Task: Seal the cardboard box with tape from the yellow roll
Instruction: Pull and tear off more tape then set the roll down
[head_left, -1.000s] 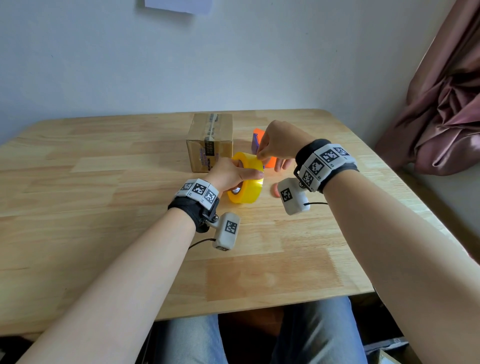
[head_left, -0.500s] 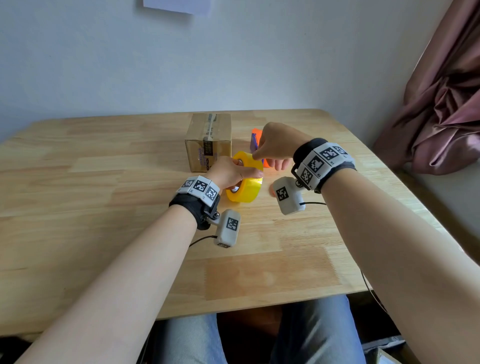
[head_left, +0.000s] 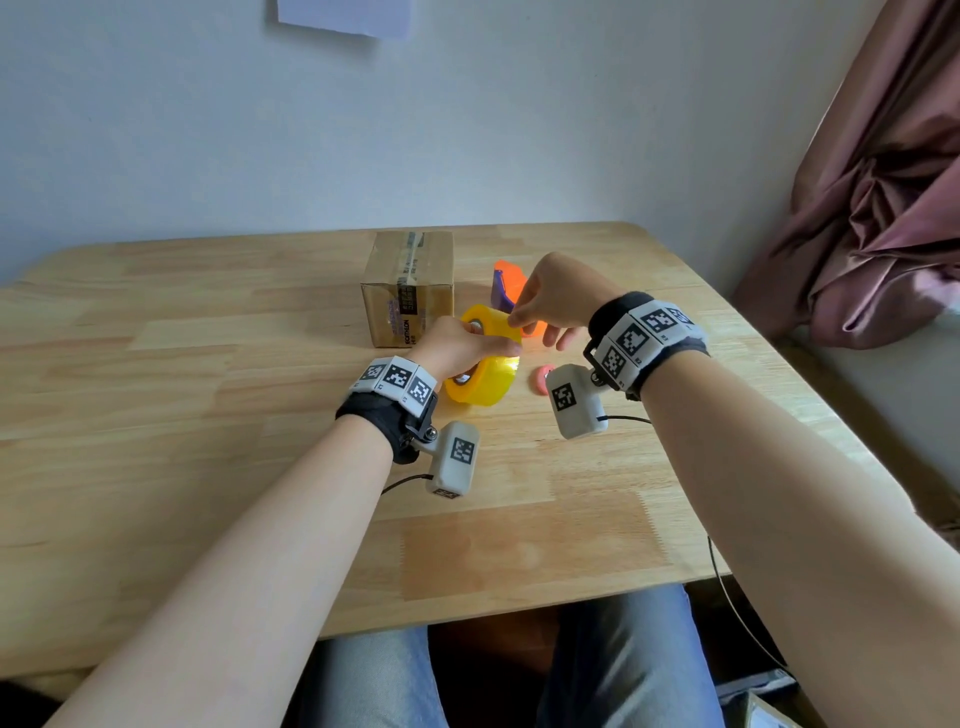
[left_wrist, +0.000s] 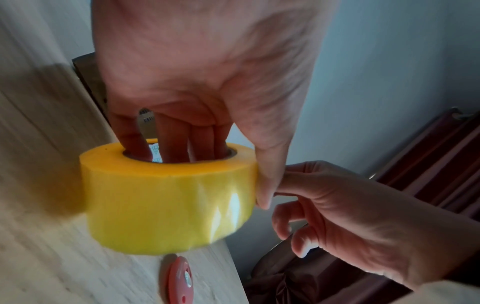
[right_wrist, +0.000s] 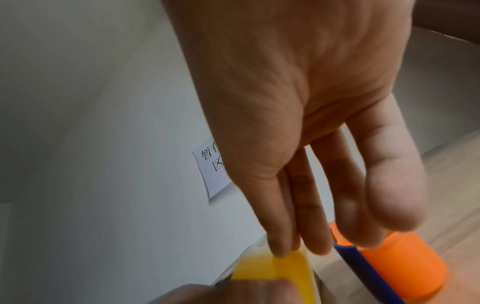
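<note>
The yellow tape roll is held tilted just above the wooden table. My left hand grips it, with fingers pushed into the core and the thumb pressed on the outer face. My right hand comes from the right, its thumb and forefinger pinching at the tape on the roll's upper rim. Whether a loose end is lifted is hidden. The brown cardboard box stands closed just behind the roll, old tape along its top seam.
An orange and purple tape dispenser sits right of the box, behind my right hand. A small pink disc lies on the table beside the roll. A paper note hangs on the wall. A pink curtain hangs at the right.
My left hand has tilted the roll a little and shifted it slightly toward the box. My right hand's fingers have stayed at the roll's upper rim.
</note>
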